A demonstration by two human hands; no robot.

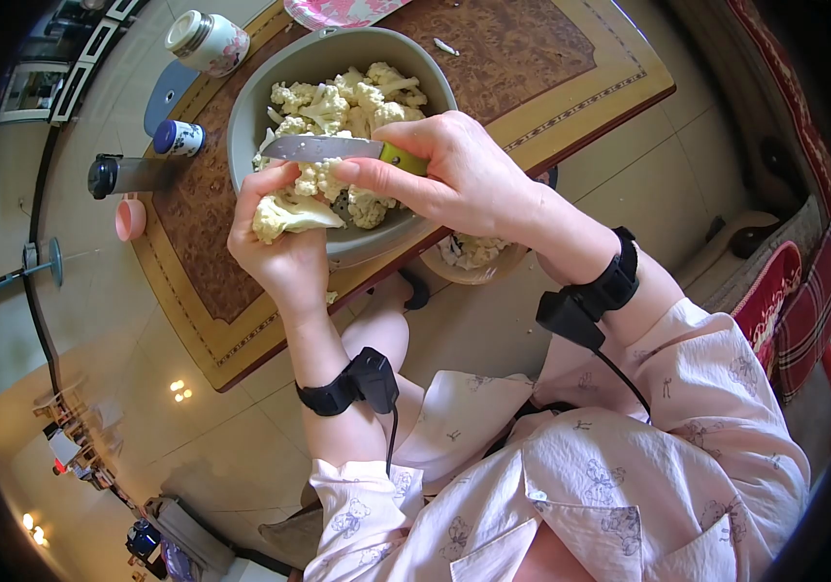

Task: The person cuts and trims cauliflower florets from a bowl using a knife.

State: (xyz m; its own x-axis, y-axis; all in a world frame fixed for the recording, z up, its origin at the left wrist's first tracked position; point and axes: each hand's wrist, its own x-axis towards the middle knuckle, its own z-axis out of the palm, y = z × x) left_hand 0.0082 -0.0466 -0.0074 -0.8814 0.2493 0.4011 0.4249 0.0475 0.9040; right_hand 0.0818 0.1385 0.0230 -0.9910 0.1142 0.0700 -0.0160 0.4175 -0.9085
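My left hand is closed around a piece of cauliflower, held over the near left rim of a large grey basin. In my right hand is a knife with a green handle, its blade pointing left above the basin. The right thumb reaches toward the florets just under the blade; whether it touches them I cannot tell. Many cut cauliflower florets lie in the basin below both hands.
The basin stands on a patterned wooden table. Along its left side are a flowered flask, a blue-lidded jar, a dark-capped bottle and a pink cup. A bowl of scraps sits below the table edge.
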